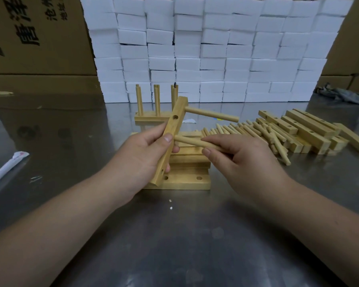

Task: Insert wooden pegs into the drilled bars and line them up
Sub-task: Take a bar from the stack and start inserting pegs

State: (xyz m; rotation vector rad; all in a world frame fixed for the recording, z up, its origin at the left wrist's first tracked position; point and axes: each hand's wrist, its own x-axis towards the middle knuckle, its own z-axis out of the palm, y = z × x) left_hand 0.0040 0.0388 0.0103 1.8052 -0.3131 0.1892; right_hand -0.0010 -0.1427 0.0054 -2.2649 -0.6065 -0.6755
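— Holding a drilled bar (174, 129) tilted above the middle of the worktop (174, 235), our left grip (145, 156) is wrapped round it. One peg (211, 114) already juts from its top hole.
— Our right grip (243, 156) pinches a second peg (195, 142), tip against the bar beside our thumb. Loose pegs (257, 131) and spare bars (305, 129) lie toward the right edge.

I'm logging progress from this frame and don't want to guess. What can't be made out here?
Head view:
Whether the peg in the right hand has entered the bar: the bar, held by the left hand, hides its tip.
How many bars the stack holds: both hands hide it.
The far pegged bar's right end: the held bar crosses it.
The cardboard box print: cut off by the edges.
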